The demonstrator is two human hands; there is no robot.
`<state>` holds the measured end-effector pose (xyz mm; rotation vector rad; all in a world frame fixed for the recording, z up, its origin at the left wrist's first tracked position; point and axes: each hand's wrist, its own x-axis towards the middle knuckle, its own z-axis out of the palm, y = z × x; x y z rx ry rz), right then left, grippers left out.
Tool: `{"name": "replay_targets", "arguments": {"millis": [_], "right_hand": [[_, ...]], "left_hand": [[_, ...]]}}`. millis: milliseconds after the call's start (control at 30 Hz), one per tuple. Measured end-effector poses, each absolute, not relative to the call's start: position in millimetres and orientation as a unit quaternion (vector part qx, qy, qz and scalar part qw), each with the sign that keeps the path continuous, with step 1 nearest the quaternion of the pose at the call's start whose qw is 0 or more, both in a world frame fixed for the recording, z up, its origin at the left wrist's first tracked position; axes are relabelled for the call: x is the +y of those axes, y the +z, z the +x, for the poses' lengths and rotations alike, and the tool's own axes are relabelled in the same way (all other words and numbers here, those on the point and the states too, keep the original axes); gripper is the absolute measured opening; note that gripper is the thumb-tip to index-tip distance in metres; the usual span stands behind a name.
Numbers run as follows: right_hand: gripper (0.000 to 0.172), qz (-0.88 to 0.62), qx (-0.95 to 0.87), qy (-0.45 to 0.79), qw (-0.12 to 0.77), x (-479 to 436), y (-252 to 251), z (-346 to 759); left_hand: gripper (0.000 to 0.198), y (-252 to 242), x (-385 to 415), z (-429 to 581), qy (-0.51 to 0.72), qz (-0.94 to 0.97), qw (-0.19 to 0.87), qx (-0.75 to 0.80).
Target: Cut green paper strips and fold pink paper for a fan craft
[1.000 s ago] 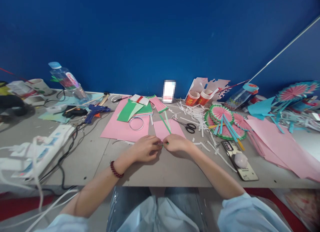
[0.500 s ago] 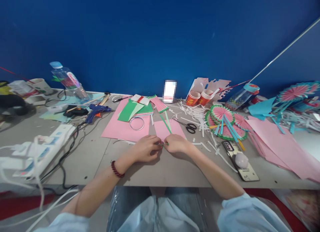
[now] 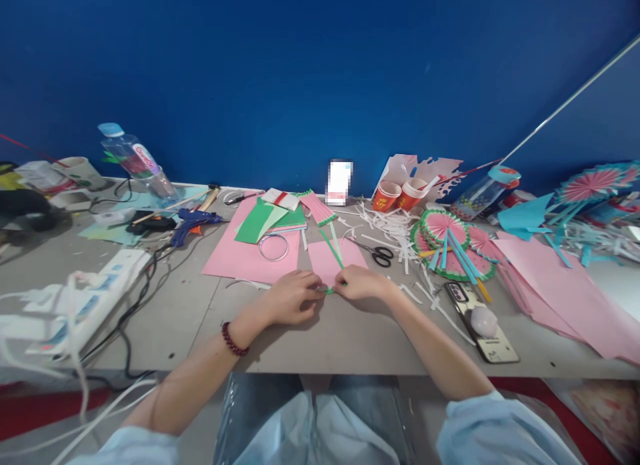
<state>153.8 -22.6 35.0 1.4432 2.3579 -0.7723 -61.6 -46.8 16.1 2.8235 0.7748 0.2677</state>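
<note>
My left hand (image 3: 296,297) has its fingers pinched at the near edge of a small pink paper sheet (image 3: 321,257). A thin green paper strip (image 3: 329,291) spans the short gap between my hands, lying along that edge. Its right part is pinched by my right hand (image 3: 361,283), whose fingers curl over the sheet's near right corner. Another narrow green strip (image 3: 327,239) lies slanted across the pink sheet beside a pale green one. Black-handled scissors (image 3: 382,255) rest just right of the sheet. My fingertips partly hide the strip.
To the left lie a larger pink sheet (image 3: 235,261), green papers (image 3: 250,226), a wire ring, a blue glue gun (image 3: 187,226) and a power strip (image 3: 107,285). On the right are paper scraps, watermelon-patterned fans (image 3: 445,228), red cups (image 3: 385,197) and a phone (image 3: 495,345).
My right hand has shifted slightly to the right, away from my left. More of the green strip shows between them. The left hand has stayed almost still.
</note>
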Motion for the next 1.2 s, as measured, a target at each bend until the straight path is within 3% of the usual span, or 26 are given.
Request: {"name": "replay_targets", "arguments": {"millis": [833,1200], "right_hand": [[0.024,0.527,0.808,-0.228,0.13,-32.2,44.1,146.6],[0.025,0.526,0.805,-0.239,0.135,-30.0,37.9,150.5]], "left_hand": [[0.021,12.4,-49.3,-56.1,0.093,0.953,0.103,0.27],[0.037,15.1,-52.2,-54.9,0.082,0.955,0.103,0.265]]}}
